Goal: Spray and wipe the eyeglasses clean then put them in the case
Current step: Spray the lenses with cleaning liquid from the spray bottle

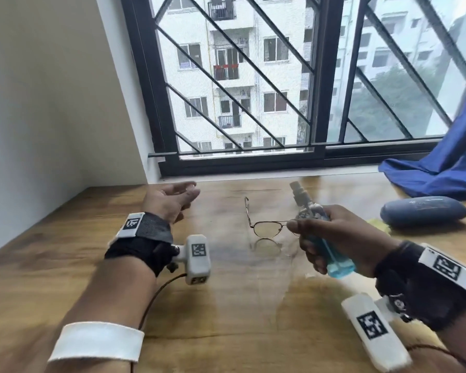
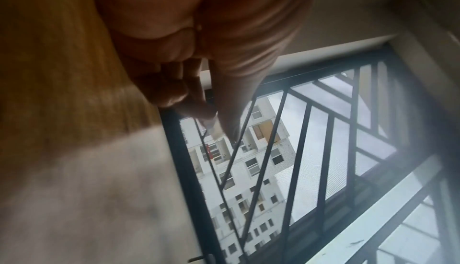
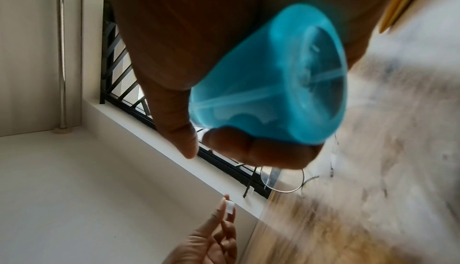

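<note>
Thin metal-framed eyeglasses (image 1: 264,227) stand open on the wooden table (image 1: 240,305), lenses toward me; a lens rim shows in the right wrist view (image 3: 281,187). My right hand (image 1: 315,238) grips a clear blue spray bottle (image 1: 316,239) just right of the glasses, its uncapped nozzle (image 1: 297,191) tilted up and away. The bottle's base (image 3: 273,83) fills the right wrist view. My left hand (image 1: 184,193) hovers left of the glasses and pinches a small white cap (image 3: 229,207) between thumb and fingertips. A closed dark blue glasses case (image 1: 424,211) lies at the right.
A yellow cloth (image 1: 378,224) lies between my right hand and the case. A blue curtain (image 1: 441,168) spills onto the table's far right corner. A barred window (image 1: 253,90) runs along the far edge, and a white wall (image 1: 51,103) bounds the left.
</note>
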`<state>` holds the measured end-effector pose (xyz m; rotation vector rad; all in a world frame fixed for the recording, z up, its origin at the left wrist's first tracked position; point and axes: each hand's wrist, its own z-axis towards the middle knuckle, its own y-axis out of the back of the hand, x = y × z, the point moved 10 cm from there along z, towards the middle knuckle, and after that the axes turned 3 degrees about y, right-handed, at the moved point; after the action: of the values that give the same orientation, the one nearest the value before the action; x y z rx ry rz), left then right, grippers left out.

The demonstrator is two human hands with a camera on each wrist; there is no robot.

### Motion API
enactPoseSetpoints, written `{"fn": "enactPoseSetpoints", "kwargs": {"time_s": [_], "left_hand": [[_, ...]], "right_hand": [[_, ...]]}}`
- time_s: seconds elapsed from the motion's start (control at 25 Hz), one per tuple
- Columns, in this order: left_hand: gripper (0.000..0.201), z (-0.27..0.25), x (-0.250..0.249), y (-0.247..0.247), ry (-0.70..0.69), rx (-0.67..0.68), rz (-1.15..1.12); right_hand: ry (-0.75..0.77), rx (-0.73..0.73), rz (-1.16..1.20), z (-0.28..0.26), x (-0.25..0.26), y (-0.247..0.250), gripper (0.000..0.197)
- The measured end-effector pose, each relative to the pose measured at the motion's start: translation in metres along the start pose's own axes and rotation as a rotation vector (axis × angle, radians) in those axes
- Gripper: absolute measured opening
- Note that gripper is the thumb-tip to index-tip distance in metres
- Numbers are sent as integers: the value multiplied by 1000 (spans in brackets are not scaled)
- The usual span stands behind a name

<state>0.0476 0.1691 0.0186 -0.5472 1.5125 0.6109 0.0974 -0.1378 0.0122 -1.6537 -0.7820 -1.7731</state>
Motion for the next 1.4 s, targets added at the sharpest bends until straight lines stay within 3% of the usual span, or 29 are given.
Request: {"fn": "enactPoseSetpoints", "kwargs": {"time_s": [0.24, 0.52, 0.68, 0.76, 0.88, 1.04, 1.2, 1.4], "left_hand": [[24, -1, 37, -16, 175, 62, 116], [28, -12, 35, -14, 227, 45, 175], [42, -17, 35, -12, 250, 37, 135], [50, -13, 29, -10, 201, 3, 120], [45, -16, -10, -20, -44, -4, 196], [23, -64, -58, -97, -372, 283, 485], [34, -90, -44, -169, -399, 494, 908], [21, -92, -40, -193, -411, 459, 1124]], "right_hand": [[3, -145, 14, 5, -3, 20, 28], [31, -182, 12, 7, -1, 26, 31], [29, -186, 30, 8, -3, 28, 30], [37, -191, 40, 8, -1, 30, 29], [73, -217, 76, 9, 2, 39, 33], [109, -231, 137, 10, 3, 48, 44], [173, -165, 253, 8, 10, 43, 43], [232, 15, 401, 2, 24, 21, 45]]}}
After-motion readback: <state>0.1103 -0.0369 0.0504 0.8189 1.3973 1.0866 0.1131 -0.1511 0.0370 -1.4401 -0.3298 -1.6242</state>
